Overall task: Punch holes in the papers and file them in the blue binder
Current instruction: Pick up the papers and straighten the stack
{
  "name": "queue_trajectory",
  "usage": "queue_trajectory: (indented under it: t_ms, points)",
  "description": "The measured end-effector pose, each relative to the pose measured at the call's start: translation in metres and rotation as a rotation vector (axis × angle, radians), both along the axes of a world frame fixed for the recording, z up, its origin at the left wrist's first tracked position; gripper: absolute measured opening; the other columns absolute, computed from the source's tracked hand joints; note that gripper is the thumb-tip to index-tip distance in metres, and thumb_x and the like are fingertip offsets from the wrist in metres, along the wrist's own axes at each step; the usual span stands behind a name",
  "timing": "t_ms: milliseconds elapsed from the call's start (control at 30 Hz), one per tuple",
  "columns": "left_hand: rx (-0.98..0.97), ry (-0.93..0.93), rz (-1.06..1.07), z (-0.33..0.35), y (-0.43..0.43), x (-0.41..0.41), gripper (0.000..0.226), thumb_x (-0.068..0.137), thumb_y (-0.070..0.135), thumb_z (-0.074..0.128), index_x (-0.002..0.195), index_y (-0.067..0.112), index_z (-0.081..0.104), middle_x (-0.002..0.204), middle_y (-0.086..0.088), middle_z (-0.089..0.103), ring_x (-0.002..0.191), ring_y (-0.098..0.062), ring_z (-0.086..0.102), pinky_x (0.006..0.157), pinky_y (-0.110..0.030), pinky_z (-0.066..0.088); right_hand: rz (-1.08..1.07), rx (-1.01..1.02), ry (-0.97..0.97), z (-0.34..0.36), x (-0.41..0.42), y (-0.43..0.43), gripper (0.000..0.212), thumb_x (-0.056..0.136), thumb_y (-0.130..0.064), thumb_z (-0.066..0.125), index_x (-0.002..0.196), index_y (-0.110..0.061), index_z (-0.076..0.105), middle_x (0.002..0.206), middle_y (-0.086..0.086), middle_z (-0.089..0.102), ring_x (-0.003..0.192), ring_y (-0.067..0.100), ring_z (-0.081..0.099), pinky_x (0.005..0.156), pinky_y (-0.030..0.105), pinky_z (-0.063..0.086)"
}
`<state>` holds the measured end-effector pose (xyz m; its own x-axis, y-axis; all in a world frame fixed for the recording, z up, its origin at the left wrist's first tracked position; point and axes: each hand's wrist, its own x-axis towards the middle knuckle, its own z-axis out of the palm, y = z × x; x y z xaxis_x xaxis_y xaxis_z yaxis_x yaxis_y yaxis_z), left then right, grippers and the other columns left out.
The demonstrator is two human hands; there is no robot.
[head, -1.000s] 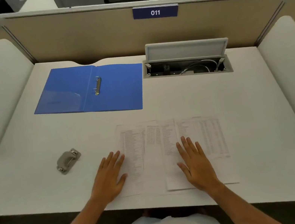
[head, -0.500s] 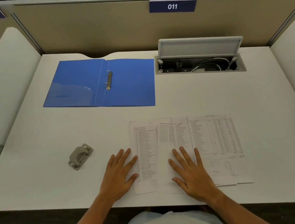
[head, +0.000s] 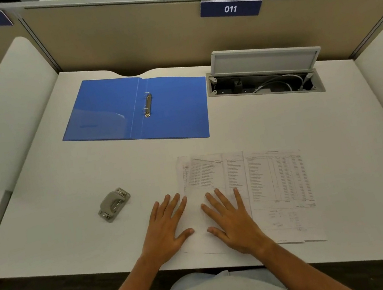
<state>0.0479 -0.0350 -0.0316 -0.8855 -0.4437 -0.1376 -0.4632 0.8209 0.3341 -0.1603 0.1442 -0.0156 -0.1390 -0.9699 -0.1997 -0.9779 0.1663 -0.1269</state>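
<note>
- The left hand (head: 168, 228) lies flat on the white desk (head: 74, 242). Its fingers are straight and spread and hold nothing. Its thumb and fingertips touch the left edge of the papers (head: 276, 181).
- The right hand (head: 231, 219) lies flat on top of the papers, fingers spread wide, gripping nothing.
- The papers are thin white sheets with printed tables. They overlap in a loose spread at the near edge of the desk.
- A small grey metal hole punch (head: 114, 204) sits left of the hands, apart from the papers.
- Farther back, the blue binder (head: 174, 112) lies open and flat. It is smooth plastic with shiny metal rings (head: 148, 104) at its fold.
- Far right, a grey cable box (head: 264, 86) sunk in the desk has its lid (head: 265, 60) tipped up. Cables lie inside.
</note>
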Motion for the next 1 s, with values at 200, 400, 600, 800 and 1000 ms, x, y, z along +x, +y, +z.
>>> queue_trajectory:
  t_ms: [200, 400, 600, 800, 1000]
  points:
    - [-0.054, -0.037, -0.034, -0.005, -0.002, 0.002, 0.076, 0.104, 0.075, 0.035, 0.169, 0.037, 0.027, 0.181, -0.002, 0.013, 0.168, -0.028, 0.009, 0.135, -0.056, 0.014, -0.379, -0.049, 0.031, -0.002, -0.027, 0.045, 0.075, 0.110, -0.055, 0.036, 0.172, -0.013, 0.027, 0.181, 0.011, 0.021, 0.168, 0.038, 0.016, 0.128, 0.078, 0.015]
    - [-0.039, 0.010, -0.008, -0.009, 0.000, 0.002, 0.074, 0.103, 0.074, 0.044, 0.165, 0.035, 0.039, 0.180, -0.003, 0.019, 0.168, -0.029, 0.012, 0.135, -0.058, 0.016, -0.273, 0.069, 0.063, -0.001, -0.023, 0.044, 0.076, 0.111, -0.059, 0.036, 0.171, -0.014, 0.030, 0.181, 0.009, 0.020, 0.168, 0.039, 0.016, 0.125, 0.081, 0.014]
    - [-0.050, 0.014, -0.010, -0.009, 0.001, 0.003, 0.075, 0.104, 0.071, 0.045, 0.167, 0.033, 0.035, 0.180, -0.005, 0.018, 0.168, -0.030, 0.012, 0.134, -0.059, 0.018, -0.182, 0.081, 0.013, 0.002, 0.014, -0.002, 0.077, 0.110, -0.064, 0.033, 0.170, -0.015, 0.035, 0.179, 0.012, 0.029, 0.165, 0.040, 0.026, 0.125, 0.081, 0.016]
    - [-0.022, 0.018, 0.003, -0.009, 0.002, 0.003, 0.072, 0.106, 0.071, 0.036, 0.167, 0.033, 0.034, 0.181, -0.002, 0.014, 0.168, -0.027, 0.007, 0.133, -0.060, 0.017, -0.231, 0.018, -0.005, 0.001, 0.009, 0.000, 0.073, 0.110, -0.061, 0.034, 0.172, -0.023, 0.028, 0.181, 0.011, 0.022, 0.166, 0.038, 0.024, 0.128, 0.076, 0.016]
    - [-0.017, 0.027, 0.053, -0.009, 0.008, -0.003, 0.094, 0.092, 0.090, 0.043, 0.164, 0.030, 0.042, 0.180, -0.002, 0.018, 0.168, -0.029, 0.010, 0.135, -0.058, 0.011, -0.467, -0.079, -0.047, -0.003, -0.025, 0.070, 0.076, 0.109, -0.057, 0.037, 0.175, -0.024, 0.018, 0.184, 0.011, 0.006, 0.169, 0.037, 0.010, 0.131, 0.071, 0.015]
